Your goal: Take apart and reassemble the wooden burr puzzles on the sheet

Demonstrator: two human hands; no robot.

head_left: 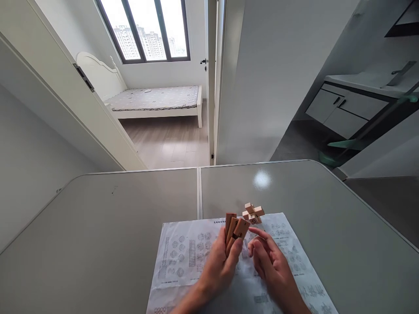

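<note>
My left hand [220, 265] is closed around several brown wooden burr puzzle pieces [236, 230], notched sticks fanned upward out of the grip. Beside it, my right hand [272, 264] has its index finger stretched to the edge of those pieces; whether it touches them I cannot tell. Its other fingers are loosely curled, and nothing shows in them. Just beyond the hands stands an assembled puzzle of paler wood [253, 213], its bars crossing one another. Under both hands lies a creased paper sheet [183, 274] printed with small puzzle diagrams, partly hidden by the hands.
The sheet rests on a grey table [98, 244] with a seam [198, 192] running toward its far edge. Past the table, a doorway shows a bed [157, 98] below a window [147, 32]. To the right, a white cabinet [350, 107] stands in a darker room.
</note>
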